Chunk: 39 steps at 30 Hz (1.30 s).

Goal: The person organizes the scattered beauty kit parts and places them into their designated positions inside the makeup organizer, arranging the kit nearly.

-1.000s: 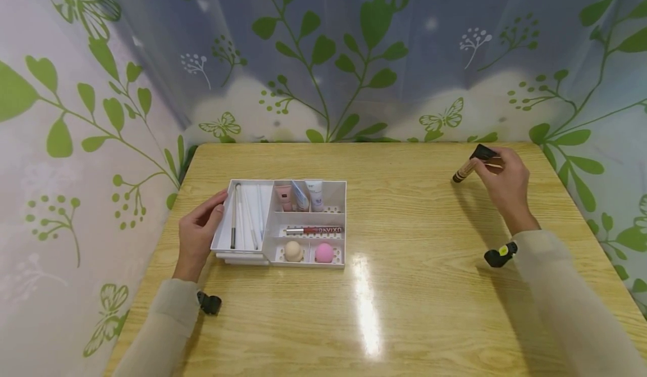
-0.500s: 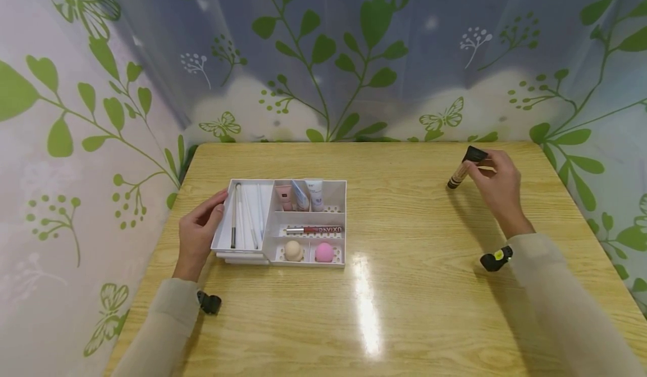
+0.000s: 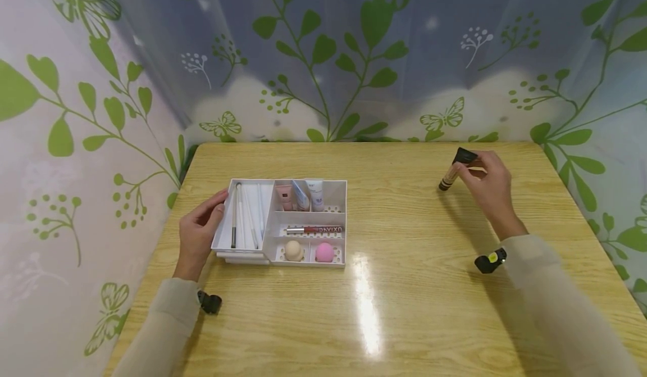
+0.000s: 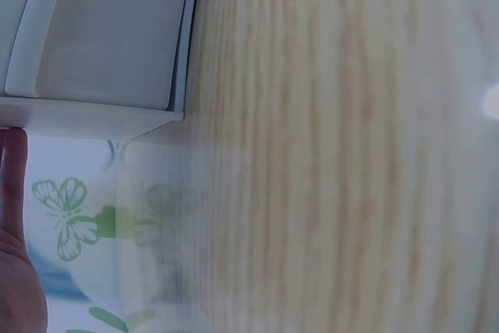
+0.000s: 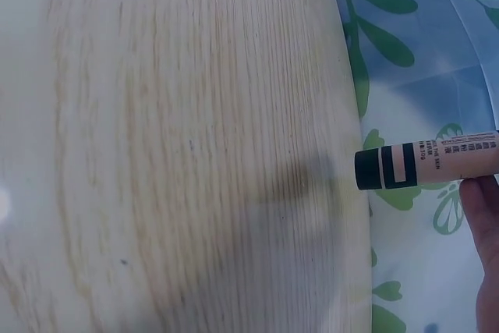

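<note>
My right hand (image 3: 489,194) pinches a beige cosmetic tube (image 3: 450,176) with a black cap and a flat black end. The tube tilts with its cap pointing down toward the table, above the table's right part. Printed text and dark bands on the tube (image 5: 456,157) show in the right wrist view, along with a fingertip under it. At the left, my left hand (image 3: 196,242) rests against the side of a white compartment organizer (image 3: 333,192), fingers along its wall. A finger (image 4: 12,185) meets the organizer's edge in the left wrist view.
Inside the organizer are slim brushes (image 3: 234,219), several small tubes (image 3: 316,196), a red lip gloss tube (image 3: 313,230), a beige ball-shaped sponge (image 3: 293,250) and a pink one (image 3: 324,252). Leaf-patterned curtains (image 3: 323,57) border the wooden table (image 3: 404,309).
My right hand has shifted left and slightly toward me with the cosmetic tube in its grip. My left hand and the organizer have stayed where they were.
</note>
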Motion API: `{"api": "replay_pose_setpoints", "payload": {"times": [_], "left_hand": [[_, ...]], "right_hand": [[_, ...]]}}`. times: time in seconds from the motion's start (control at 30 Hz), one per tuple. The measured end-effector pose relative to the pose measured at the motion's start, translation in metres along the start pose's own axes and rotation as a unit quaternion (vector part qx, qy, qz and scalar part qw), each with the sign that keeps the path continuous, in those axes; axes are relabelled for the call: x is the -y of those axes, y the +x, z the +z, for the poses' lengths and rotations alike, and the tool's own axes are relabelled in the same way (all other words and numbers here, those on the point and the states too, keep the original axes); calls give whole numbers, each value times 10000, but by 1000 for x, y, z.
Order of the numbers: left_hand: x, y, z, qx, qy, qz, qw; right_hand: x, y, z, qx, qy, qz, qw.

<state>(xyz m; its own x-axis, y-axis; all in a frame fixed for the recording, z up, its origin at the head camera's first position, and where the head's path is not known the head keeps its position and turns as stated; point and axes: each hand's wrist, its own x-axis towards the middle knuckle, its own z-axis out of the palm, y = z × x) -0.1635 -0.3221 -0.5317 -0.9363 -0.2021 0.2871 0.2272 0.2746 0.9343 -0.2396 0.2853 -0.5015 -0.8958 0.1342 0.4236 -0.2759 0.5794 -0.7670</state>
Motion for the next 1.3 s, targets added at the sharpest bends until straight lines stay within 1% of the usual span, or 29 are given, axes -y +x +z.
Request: {"api": "replay_pose_setpoints", "payload": {"times": [0.2,0.43,0.8,1.13,1.3], "left_hand": [[1,0,0,-16,-31,37,10000],[-1,-1,0,-36,14,4,10000],[-2,-2,0,-19,-48,4,10000],[-3,-1,0,-12,-105,-23,9999],[-2,-1,0,-19,-130,-29,9999]], "right_hand": [[4,-3,5,104,54,-95,9999],[9,-6,12,180,79,-200,9996],[15,-11,24,361,229,-410,9982],[28,-16,37,557,338,-661,9957],[36,-18,44,635,481,-652,9947]]}}
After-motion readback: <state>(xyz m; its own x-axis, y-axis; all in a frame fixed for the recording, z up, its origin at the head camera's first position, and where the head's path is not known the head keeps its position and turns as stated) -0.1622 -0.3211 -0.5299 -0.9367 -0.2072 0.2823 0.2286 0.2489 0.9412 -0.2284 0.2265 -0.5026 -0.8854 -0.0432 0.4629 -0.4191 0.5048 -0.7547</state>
